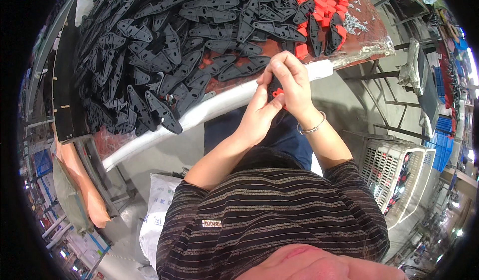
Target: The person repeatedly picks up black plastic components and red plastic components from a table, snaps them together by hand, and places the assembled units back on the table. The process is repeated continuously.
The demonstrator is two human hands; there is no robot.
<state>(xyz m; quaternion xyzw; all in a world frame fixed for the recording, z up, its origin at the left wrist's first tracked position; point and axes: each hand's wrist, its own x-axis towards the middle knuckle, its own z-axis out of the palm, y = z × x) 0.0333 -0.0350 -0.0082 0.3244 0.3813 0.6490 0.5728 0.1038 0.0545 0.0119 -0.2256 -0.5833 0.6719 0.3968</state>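
Just in front of the table edge, my two hands are closed together around one elongated black plastic part [273, 87]. My left hand [257, 120] grips its lower portion, with the thumb beside a small red plastic piece [278, 93] set against the part. My right hand [293, 83] pinches near the upper end, and its curled fingers hide much of the part. A large heap of similar black plastic parts [209, 14] covers the table beyond my hands. Red plastic pieces [324, 0] are piled at the far right, and two black parts with red pieces lie near them.
Small metal bits [353, 24] are scattered beside the red pile. A white padded strip [219, 108] runs along the front edge of the reddish table [117, 143]. White plastic crates [381, 173] stand at right; a white sack [158, 207] sits at lower left.
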